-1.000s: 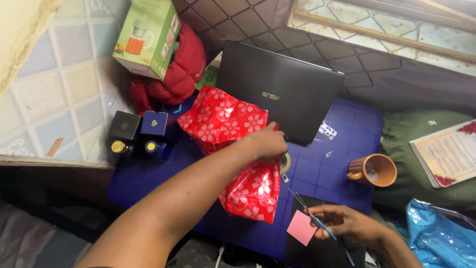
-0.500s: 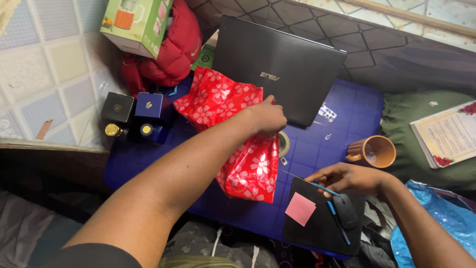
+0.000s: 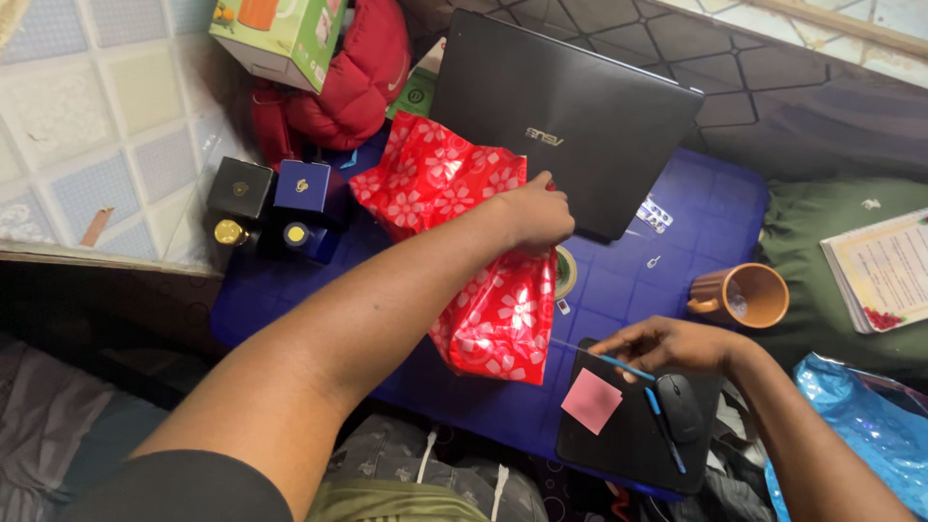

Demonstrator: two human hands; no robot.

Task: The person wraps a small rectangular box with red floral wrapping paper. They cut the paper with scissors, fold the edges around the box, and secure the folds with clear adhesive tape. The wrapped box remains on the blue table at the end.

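Nearest the camera, a black mouse pad was seen at the near edge of the blue table, its lower corner cut off by clothing. On it lay a pink sticky note, a blue pen and a black mouse. The right hand was held over the pad's far edge, fingers pinched on a thin blue stick; what the stick was could not be made out. To the right, a blue plastic bag was cut off by the frame.

Further in, the red flowered gift bag lay across the middle of the table. The left hand was placed on its upper part, fingers curled shut on the bag's edge; the forearm hid much of the bag. A tape roll was half hidden behind the bag. An orange mug stood to the right, a booklet beyond it.

At the left, two small dark boxes with gold-capped bottles were seen. Farthest, a closed black laptop, a red padded cloth and a green carton were set, the carton cut off above.
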